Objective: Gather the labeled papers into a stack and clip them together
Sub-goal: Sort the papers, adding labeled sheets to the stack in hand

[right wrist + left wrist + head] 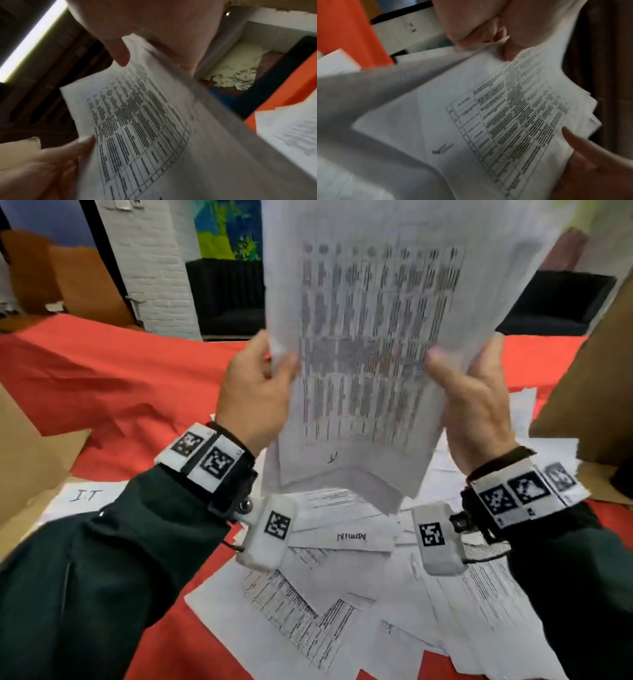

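I hold a bundle of printed table sheets upright in the air over the red table. My left hand pinches its left edge, thumb in front and fingers behind. My right hand grips the right edge the same way. The left wrist view shows the bundle fanned at its far edge, under my left thumb. In the right wrist view my right thumb presses on the top sheet. Several loose papers lie scattered below my wrists. No clip is in view.
A sheet marked "I.T" lies at the left on cardboard. A slip with upside-down handwriting lies among the loose papers. Cardboard pieces stand at the left and right edges. The red cloth covers the table.
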{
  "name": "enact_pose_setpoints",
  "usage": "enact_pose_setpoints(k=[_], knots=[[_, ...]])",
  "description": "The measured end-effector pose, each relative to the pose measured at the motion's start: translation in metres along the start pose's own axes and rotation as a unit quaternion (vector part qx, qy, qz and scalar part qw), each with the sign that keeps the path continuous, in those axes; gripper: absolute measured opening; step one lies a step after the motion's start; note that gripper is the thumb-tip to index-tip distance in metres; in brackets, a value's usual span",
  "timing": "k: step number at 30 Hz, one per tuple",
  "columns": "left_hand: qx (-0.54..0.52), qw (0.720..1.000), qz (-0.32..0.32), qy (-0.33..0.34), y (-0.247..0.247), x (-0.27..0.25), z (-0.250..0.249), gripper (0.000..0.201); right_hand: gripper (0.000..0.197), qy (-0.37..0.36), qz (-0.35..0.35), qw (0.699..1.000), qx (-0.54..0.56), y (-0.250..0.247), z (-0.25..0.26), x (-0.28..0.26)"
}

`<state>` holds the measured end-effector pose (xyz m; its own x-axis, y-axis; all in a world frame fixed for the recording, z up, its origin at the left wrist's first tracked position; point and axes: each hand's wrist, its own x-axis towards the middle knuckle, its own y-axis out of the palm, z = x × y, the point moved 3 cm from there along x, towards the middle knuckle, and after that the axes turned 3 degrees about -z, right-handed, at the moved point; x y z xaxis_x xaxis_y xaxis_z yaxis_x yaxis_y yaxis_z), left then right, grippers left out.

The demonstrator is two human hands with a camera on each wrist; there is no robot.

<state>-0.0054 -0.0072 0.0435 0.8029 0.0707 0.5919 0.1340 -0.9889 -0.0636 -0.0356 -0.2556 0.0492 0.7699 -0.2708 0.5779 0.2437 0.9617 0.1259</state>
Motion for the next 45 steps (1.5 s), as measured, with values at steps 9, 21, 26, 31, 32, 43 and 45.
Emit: enact_pose_setpoints(k=[9, 21, 26, 31, 32, 43, 45], knots=[[0.022, 0.971, 0.112, -0.212, 0.000, -0.059, 0.076, 0.022, 0.030, 0.108, 0.044, 0.984, -0.138, -0.016, -0.056, -0.049], [-0.012, 0.991, 0.115, -0.073, 0.010, -0.016, 0.015, 0.024, 0.032, 0.029, 0.015, 0.998, -0.057, -0.013, -0.026, -0.031], [-0.100, 0.988, 0.052, -0.102, 0.004, -0.011, 0.014, 0.032, 0.032, 0.019, 0.030, 0.999, -0.007, -0.017, -0.009, -0.018], [-0.113, 0.968, 0.083, -0.207, 0.015, -0.049, 0.039, 0.050, 0.028, 0.066, 0.027, 0.997, -0.003, -0.021, -0.020, -0.024], [-0.108, 0.972, 0.054, -0.204, 0.018, -0.051, 0.035, 0.046, 0.032, 0.072, 0.039, 0.997, 0.003, -0.018, -0.020, -0.025], [-0.069, 0.991, -0.048, -0.101, 0.022, -0.020, 0.021, 0.035, 0.058, 0.107, -0.003, 0.993, -0.039, -0.003, -0.018, -0.010], [-0.026, 0.992, -0.046, -0.112, 0.022, -0.023, 0.028, 0.023, 0.051, 0.120, 0.000, 0.991, -0.057, 0.001, -0.024, -0.011]])
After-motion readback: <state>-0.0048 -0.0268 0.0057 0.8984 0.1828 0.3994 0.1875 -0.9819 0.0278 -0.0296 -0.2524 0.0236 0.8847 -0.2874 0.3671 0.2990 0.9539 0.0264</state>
